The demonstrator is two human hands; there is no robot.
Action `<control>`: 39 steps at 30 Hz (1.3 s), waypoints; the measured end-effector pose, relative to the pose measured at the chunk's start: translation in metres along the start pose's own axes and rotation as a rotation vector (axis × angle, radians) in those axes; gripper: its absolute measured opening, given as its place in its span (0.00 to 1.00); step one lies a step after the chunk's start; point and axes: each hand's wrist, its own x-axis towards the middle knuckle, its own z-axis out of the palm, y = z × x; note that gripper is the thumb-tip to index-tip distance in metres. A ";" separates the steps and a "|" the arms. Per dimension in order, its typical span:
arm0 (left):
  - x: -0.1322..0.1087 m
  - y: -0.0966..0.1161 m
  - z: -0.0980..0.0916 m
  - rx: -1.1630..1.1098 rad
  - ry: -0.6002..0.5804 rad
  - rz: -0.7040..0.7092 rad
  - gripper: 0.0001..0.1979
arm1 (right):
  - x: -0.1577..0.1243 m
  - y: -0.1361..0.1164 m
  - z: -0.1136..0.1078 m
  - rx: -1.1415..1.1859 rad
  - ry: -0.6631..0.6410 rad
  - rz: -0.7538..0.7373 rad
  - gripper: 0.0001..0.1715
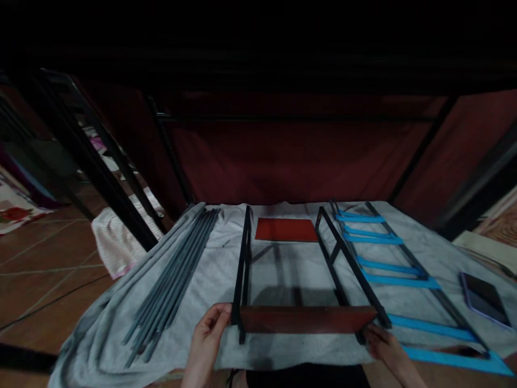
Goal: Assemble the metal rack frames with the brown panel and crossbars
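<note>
A black frame (241, 264) of slim bars lies on a grey cloth in front of me. Across its near end stands a reddish-brown board (307, 319). At the frame's near left corner, my left hand (210, 331) pinches the bar between thumb and fingers. My right hand (383, 345) has its fingers curled at the board's lower right corner, partly hidden behind the frame's end. Toward the far end of the frame is a flat orange-red panel (286, 229); whether it is fixed there I cannot tell.
A bundle of grey rods (177, 275) lies to the left. On the right is a dark ladder-like frame with bright blue strips (399, 281), and beyond it a phone (484, 299). Dark posts (97, 161) and a dark red cloth (283, 161) surround the grey cloth (218, 285).
</note>
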 end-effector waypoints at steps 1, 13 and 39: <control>0.004 0.003 -0.002 0.008 -0.010 -0.023 0.23 | 0.006 -0.002 -0.006 0.039 -0.033 0.036 0.17; 0.072 0.043 0.031 -0.067 -0.075 -0.145 0.25 | 0.071 -0.112 -0.042 0.549 -0.098 0.089 0.26; 0.037 0.033 0.057 -0.045 -0.122 -0.296 0.24 | 0.016 -0.127 -0.017 0.926 -0.192 0.165 0.28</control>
